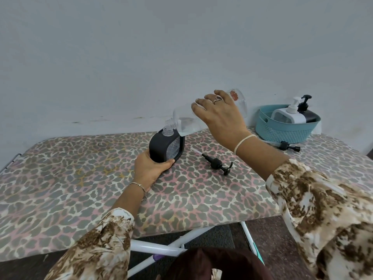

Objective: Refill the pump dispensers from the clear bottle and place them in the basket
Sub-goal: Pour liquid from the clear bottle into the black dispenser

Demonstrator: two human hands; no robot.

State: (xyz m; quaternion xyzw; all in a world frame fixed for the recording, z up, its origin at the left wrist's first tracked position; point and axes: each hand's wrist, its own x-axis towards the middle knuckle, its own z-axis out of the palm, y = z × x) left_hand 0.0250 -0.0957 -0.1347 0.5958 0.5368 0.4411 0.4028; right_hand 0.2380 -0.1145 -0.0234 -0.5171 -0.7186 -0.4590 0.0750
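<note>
A leopard-print table (60,178) stands against a plain wall. The right hand (220,112), fingers wrapped round the clear bottle (185,122), tips it into the black dispenser (161,147), which the left hand (149,168) grips at its base. Next, probably, the loose pump (217,163) screws on, before the ribbed teal basket (286,131).

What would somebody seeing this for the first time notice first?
The right hand tips the clear bottle neck down at the mouth of the black dispenser, which the left hand holds in the middle of the leopard-print cover. A loose pump lies just right of it. At the far right, a teal basket holds a white dispenser and a dark dispenser.
</note>
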